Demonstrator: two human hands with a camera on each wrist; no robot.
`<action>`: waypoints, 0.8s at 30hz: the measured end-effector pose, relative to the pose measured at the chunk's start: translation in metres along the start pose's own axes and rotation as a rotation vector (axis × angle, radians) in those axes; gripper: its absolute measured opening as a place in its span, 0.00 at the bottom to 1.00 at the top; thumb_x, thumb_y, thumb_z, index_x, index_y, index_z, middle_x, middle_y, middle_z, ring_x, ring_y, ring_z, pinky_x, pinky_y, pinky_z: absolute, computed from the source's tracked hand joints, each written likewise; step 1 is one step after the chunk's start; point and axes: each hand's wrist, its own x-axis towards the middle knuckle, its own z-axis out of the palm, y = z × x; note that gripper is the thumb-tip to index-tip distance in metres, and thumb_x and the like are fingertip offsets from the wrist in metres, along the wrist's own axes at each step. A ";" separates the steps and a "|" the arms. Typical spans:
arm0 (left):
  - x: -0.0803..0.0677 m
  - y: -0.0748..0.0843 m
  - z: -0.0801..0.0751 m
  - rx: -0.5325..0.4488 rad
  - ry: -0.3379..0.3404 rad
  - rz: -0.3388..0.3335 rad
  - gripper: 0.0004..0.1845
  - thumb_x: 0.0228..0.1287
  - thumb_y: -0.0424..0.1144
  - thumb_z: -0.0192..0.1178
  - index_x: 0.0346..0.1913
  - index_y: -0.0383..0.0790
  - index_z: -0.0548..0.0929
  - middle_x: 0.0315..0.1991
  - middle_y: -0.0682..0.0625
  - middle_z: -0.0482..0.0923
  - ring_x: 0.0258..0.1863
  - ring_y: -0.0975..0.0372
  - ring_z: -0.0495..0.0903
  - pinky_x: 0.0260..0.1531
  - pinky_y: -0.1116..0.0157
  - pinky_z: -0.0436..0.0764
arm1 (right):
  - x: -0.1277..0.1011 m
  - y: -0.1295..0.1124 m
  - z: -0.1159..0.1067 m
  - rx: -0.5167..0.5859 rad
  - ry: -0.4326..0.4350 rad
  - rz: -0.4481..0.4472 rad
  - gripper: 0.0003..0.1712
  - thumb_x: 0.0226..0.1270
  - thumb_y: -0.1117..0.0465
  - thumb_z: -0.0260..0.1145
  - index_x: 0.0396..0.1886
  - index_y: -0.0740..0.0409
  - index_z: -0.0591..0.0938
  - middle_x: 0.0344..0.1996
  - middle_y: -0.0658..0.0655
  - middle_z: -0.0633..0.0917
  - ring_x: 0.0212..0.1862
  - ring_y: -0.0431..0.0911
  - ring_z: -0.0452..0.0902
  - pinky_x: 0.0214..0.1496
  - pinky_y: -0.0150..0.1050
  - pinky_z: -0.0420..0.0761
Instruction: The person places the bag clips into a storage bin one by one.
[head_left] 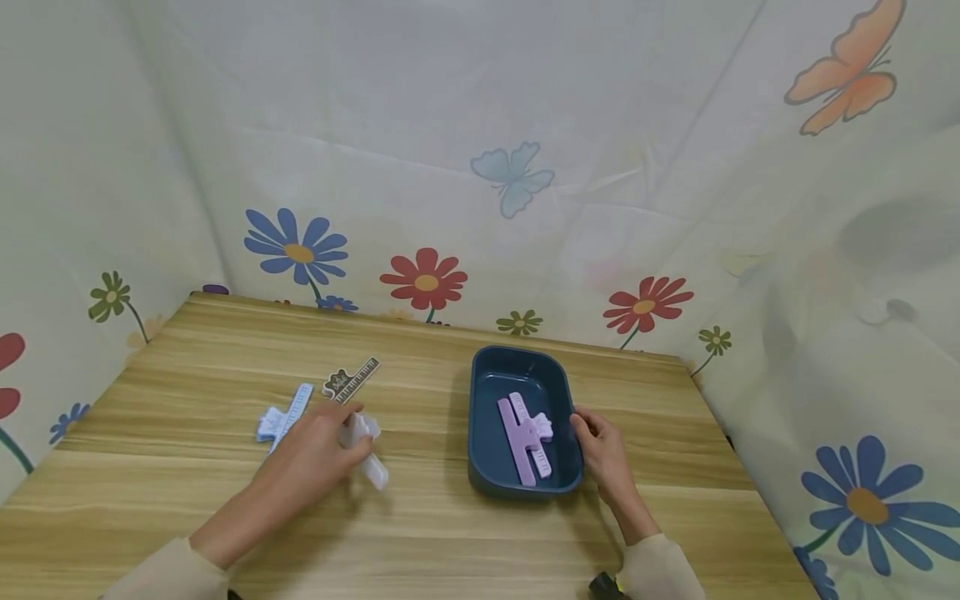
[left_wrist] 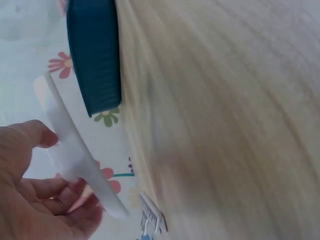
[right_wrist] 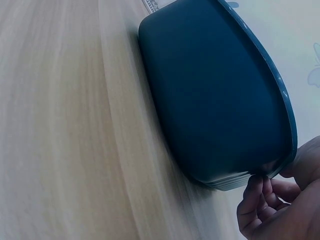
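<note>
My left hand (head_left: 311, 450) holds a white bar-shaped clip (left_wrist: 75, 145) above the wooden table, thumb on one side and fingers on the other. Just beyond that hand lie a light blue ruler-marked clip (head_left: 298, 406), partly covered by the hand in the head view, and a black-and-white ruler-marked clip (head_left: 357, 381). To the right stands a dark blue tub (head_left: 476, 467). Inside it are overlapping purple pieces: a plain purple clip bar (head_left: 517, 442) and a paler ruler-marked clip (head_left: 543, 463). My right hand (head_left: 606, 454) pinches the tub's right rim.
The wooden table (head_left: 420, 542) ends at a flower-printed cloth (head_left: 375, 150) behind and at both sides. Close to the right sleeve, a small black object (head_left: 602, 585) shows at the bottom edge of the head view.
</note>
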 end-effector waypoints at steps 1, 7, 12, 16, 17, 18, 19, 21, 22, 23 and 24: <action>0.000 0.000 -0.002 0.002 0.015 0.018 0.25 0.58 0.38 0.69 0.57 0.28 0.84 0.48 0.38 0.84 0.47 0.49 0.80 0.43 0.51 0.81 | 0.000 0.000 0.000 0.006 -0.001 0.005 0.18 0.80 0.64 0.60 0.60 0.73 0.82 0.54 0.70 0.84 0.50 0.52 0.80 0.47 0.26 0.77; 0.005 0.000 -0.016 -0.024 0.059 0.064 0.23 0.57 0.36 0.69 0.57 0.32 0.85 0.43 0.45 0.85 0.45 0.51 0.80 0.46 0.50 0.78 | 0.001 0.001 0.001 0.017 -0.007 0.019 0.18 0.79 0.64 0.61 0.61 0.72 0.82 0.54 0.69 0.85 0.51 0.52 0.80 0.46 0.25 0.77; 0.007 -0.001 -0.023 -0.096 0.036 0.025 0.23 0.58 0.34 0.69 0.57 0.31 0.84 0.40 0.47 0.83 0.41 0.54 0.82 0.35 0.58 0.79 | 0.000 0.001 0.000 0.011 -0.010 0.028 0.19 0.80 0.64 0.60 0.61 0.72 0.81 0.55 0.69 0.84 0.51 0.53 0.79 0.46 0.25 0.77; 0.008 -0.004 -0.027 -0.127 0.020 -0.001 0.24 0.60 0.33 0.69 0.60 0.30 0.82 0.45 0.43 0.82 0.44 0.51 0.81 0.39 0.53 0.80 | -0.001 0.001 0.000 0.014 -0.012 0.030 0.19 0.80 0.63 0.60 0.62 0.71 0.81 0.55 0.69 0.84 0.52 0.54 0.80 0.46 0.25 0.77; 0.008 -0.004 -0.028 -0.134 0.014 -0.010 0.24 0.61 0.33 0.69 0.61 0.30 0.81 0.46 0.42 0.82 0.45 0.50 0.81 0.41 0.52 0.80 | -0.001 0.001 0.000 0.015 -0.012 0.031 0.19 0.80 0.63 0.60 0.62 0.71 0.81 0.55 0.69 0.84 0.52 0.54 0.80 0.46 0.25 0.77; 0.009 -0.005 -0.029 -0.140 0.007 -0.019 0.25 0.62 0.34 0.68 0.61 0.30 0.81 0.48 0.41 0.82 0.46 0.49 0.81 0.43 0.50 0.80 | -0.001 0.001 0.000 0.017 -0.013 0.031 0.19 0.80 0.63 0.60 0.62 0.71 0.81 0.55 0.69 0.84 0.52 0.54 0.80 0.46 0.26 0.77; 0.009 -0.006 -0.030 -0.147 0.000 -0.028 0.25 0.63 0.34 0.68 0.62 0.30 0.80 0.49 0.41 0.82 0.47 0.49 0.80 0.45 0.49 0.79 | -0.001 0.000 0.000 0.018 -0.013 0.031 0.19 0.80 0.63 0.60 0.62 0.71 0.81 0.55 0.69 0.84 0.52 0.54 0.80 0.46 0.26 0.77; 0.010 -0.008 -0.032 -0.153 -0.008 -0.042 0.25 0.64 0.34 0.68 0.63 0.30 0.80 0.50 0.40 0.82 0.48 0.48 0.80 0.47 0.47 0.79 | -0.001 0.000 0.000 0.020 -0.012 0.031 0.19 0.80 0.63 0.60 0.62 0.71 0.81 0.54 0.69 0.84 0.51 0.53 0.80 0.46 0.26 0.78; 0.010 -0.010 -0.033 -0.152 -0.010 -0.047 0.25 0.65 0.35 0.68 0.63 0.30 0.79 0.50 0.40 0.81 0.49 0.48 0.80 0.48 0.46 0.78 | -0.001 0.000 0.000 0.019 -0.013 0.032 0.19 0.80 0.63 0.60 0.62 0.71 0.81 0.54 0.69 0.84 0.51 0.53 0.80 0.46 0.26 0.78; 0.010 -0.011 -0.033 -0.150 -0.010 -0.050 0.25 0.66 0.36 0.67 0.63 0.30 0.79 0.50 0.40 0.81 0.49 0.48 0.80 0.49 0.45 0.78 | -0.001 0.000 0.000 0.020 -0.013 0.032 0.19 0.80 0.63 0.60 0.62 0.71 0.81 0.54 0.69 0.84 0.51 0.53 0.80 0.46 0.26 0.78; 0.010 -0.013 -0.034 -0.151 -0.006 -0.051 0.25 0.66 0.36 0.67 0.63 0.30 0.79 0.50 0.40 0.81 0.49 0.47 0.80 0.49 0.45 0.78 | -0.001 0.000 0.000 0.020 -0.014 0.033 0.19 0.80 0.63 0.60 0.62 0.71 0.81 0.54 0.69 0.84 0.51 0.53 0.80 0.46 0.26 0.78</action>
